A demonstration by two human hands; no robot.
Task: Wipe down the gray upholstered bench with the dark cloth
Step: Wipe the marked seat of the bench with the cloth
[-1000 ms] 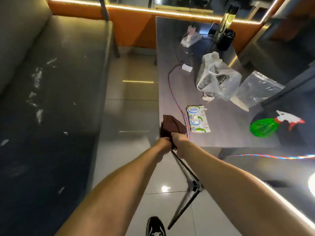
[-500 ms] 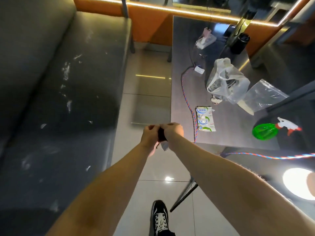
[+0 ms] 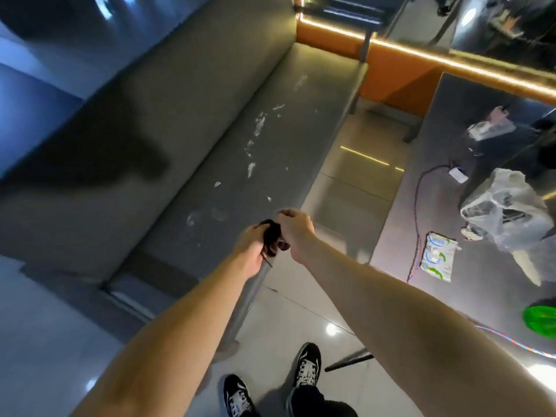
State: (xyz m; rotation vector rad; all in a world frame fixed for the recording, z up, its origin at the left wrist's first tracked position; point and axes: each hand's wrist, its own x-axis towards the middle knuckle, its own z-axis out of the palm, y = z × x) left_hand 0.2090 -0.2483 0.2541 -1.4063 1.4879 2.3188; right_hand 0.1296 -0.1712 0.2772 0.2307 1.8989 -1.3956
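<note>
The gray upholstered bench [image 3: 228,164] runs diagonally from the lower left to the upper middle, its seat marked with several white smears and crumbs. A dark cloth [image 3: 272,237] is bunched up between both hands, over the bench's front edge. My left hand [image 3: 251,248] grips the cloth from the left. My right hand [image 3: 296,230] is closed on it from the right. Most of the cloth is hidden in the two fists.
A gray table [image 3: 481,296] stands to the right with a wet-wipe pack [image 3: 436,255], a crumpled plastic bag [image 3: 505,212], a green spray bottle [image 3: 540,317] and a braided cable [image 3: 416,212]. A tiled aisle [image 3: 346,188] separates bench and table. My shoes [image 3: 305,365] stand on it.
Both hands have carried the cloth from the table edge leftward to the bench's front edge. My view has swung left, bringing the bench to the middle.
</note>
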